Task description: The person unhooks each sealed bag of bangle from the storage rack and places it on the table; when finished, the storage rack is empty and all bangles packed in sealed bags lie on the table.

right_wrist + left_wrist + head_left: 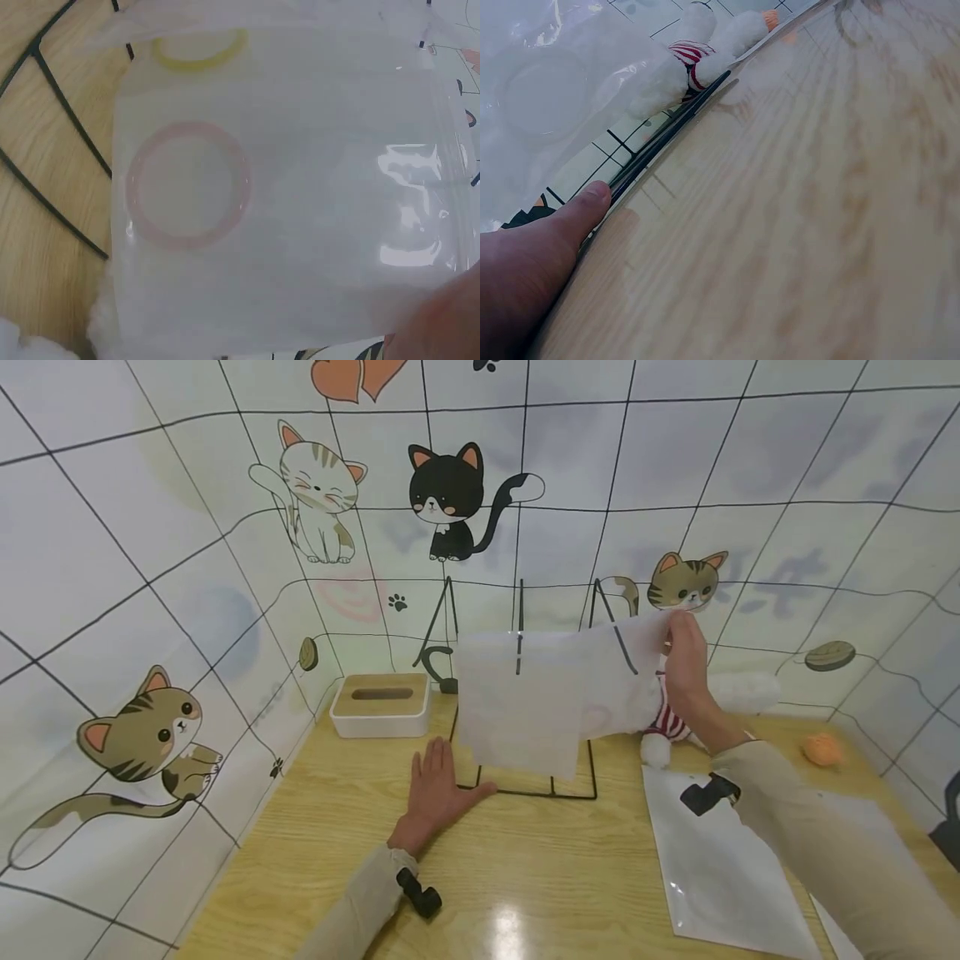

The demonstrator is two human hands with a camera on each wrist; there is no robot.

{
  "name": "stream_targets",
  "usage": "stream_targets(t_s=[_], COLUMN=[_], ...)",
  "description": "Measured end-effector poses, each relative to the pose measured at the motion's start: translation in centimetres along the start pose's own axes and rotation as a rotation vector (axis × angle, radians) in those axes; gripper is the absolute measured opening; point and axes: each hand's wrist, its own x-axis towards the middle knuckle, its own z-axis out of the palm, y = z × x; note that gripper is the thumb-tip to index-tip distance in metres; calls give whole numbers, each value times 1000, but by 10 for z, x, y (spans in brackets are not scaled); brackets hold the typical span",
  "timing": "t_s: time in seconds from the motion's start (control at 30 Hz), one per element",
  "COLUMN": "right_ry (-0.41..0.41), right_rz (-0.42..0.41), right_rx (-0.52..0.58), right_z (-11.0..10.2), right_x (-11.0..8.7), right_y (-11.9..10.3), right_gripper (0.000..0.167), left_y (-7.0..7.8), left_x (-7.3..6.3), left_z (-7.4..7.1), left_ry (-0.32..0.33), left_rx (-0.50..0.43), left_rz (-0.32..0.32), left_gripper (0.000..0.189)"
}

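A translucent white bag (pixel 622 685) hangs from my right hand (pixel 686 664), which pinches it by its upper right corner. In the right wrist view a pink ring (pixel 241 180) shows through that bag, and part of a yellow ring (pixel 199 64) lies beyond it. Another translucent bag (pixel 517 718) hangs beside it on a black wire rack (pixel 525 793). The bags hide much of the rack's middle. My left hand (pixel 435 789) rests flat on the table at the rack's front left corner, fingers spread, its thumb along the base wire (pixel 660 139).
Left of the rack stands a white tissue box (pixel 381 724) with a wooden lid. A plush toy (pixel 667 722) in red and white stripes lies behind my right arm. Flat silvery-white bags (pixel 712 877) lie at the right, near a small orange object (pixel 822 749). A cat-patterned wall (pixel 570 543) surrounds the wooden table.
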Motion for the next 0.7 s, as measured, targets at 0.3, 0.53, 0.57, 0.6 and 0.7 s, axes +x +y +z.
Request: stream_targets(t_s=[0.3,0.53,0.57,0.6,0.7], right_ry=[-6,23,24,27,27], right_rz=[61,80,85,88,95], right_rx=[185,129,130,130,141], right_z=[12,6,6,5,3], right_x=[-11,-19,-20,-21,-25], right_y=[6,4,4,3,2], right_gripper=[25,22,22,21,21], left_y=[0,1,1,1,2], left_x=[1,0,0,0,0], left_z=[0,-1,-1,-1,-2], left_ry=[-4,-11,-10,-11,-14], left_rx=[4,9,8,6,6], left_rz=[-7,-8,-9,-10,-11], left_gripper=[124,123,123,123,122])
